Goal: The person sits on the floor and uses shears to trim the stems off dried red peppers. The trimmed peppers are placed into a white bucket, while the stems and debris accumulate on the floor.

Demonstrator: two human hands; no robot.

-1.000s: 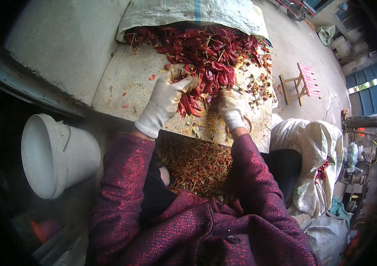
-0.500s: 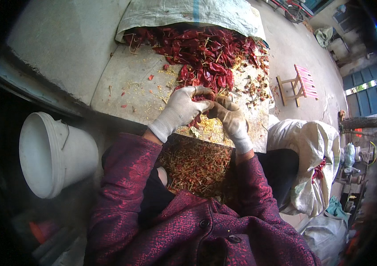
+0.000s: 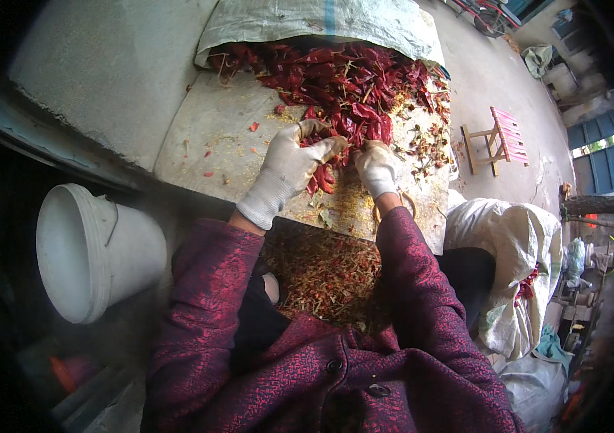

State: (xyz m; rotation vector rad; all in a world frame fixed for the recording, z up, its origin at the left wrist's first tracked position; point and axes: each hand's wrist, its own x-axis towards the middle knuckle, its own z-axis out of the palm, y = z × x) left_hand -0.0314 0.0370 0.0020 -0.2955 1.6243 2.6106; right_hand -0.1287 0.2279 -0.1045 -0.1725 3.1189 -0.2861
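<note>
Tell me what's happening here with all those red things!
A person in gloves is handling wrinkly red peppers at a low table. The left hand is curled around a few, and the right hand is close beside it at the pile's near edge; what its fingertips grip is hidden. More peppers spill from under a pale sheet, and reddish and straw-coloured bits are heaped below the table.

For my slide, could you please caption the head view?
Gloved left hand holds red chilies, right hand at the heap.

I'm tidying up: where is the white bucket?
The white bucket is at the head view's left, left of the person's left sleeve, pictured below the grey ledge.
</note>
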